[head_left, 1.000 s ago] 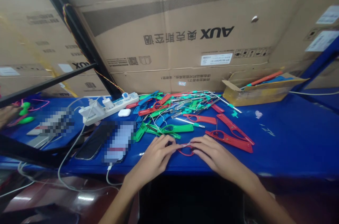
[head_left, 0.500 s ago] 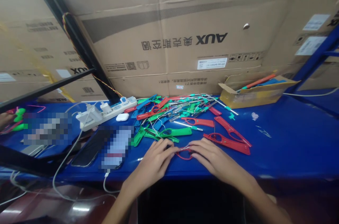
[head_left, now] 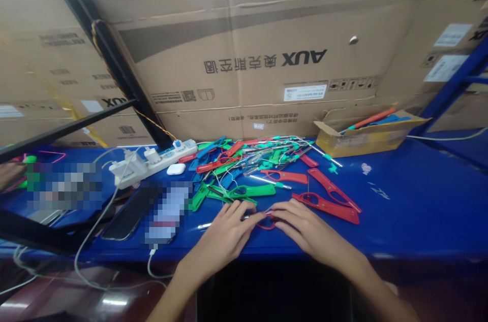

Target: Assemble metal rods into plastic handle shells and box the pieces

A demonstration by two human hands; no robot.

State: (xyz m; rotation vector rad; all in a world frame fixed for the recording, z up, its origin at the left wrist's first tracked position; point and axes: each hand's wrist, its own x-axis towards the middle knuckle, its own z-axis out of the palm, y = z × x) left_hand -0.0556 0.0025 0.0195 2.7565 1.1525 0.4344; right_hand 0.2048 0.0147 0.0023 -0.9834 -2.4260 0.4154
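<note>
A red plastic lighter casing (head_left: 266, 226) lies low over the blue table edge between my hands, its looped trigger guard showing. My left hand (head_left: 233, 228) closes on its left part, thumb pointing right. My right hand (head_left: 301, 221) pinches the other end, its fingers bent over the casing. A thin silver tube (head_left: 204, 226) sticks out to the left beyond my left hand; its joint with the casing is hidden. Right of my hands lie red casing halves (head_left: 331, 207). Just behind my left hand is a green casing half (head_left: 255, 190).
Behind my hands spreads a pile of coloured casings, wires and tubes (head_left: 247, 159). A power strip (head_left: 156, 162), white earphone case (head_left: 176, 169) and two phones (head_left: 131, 213) lie left. An open carton (head_left: 366, 141) stands back right. Another person's hand (head_left: 11, 174) is far left.
My left hand has shifted slightly right and up, closer to my right hand. More of the silver tube shows at the left. The pile has not moved.
</note>
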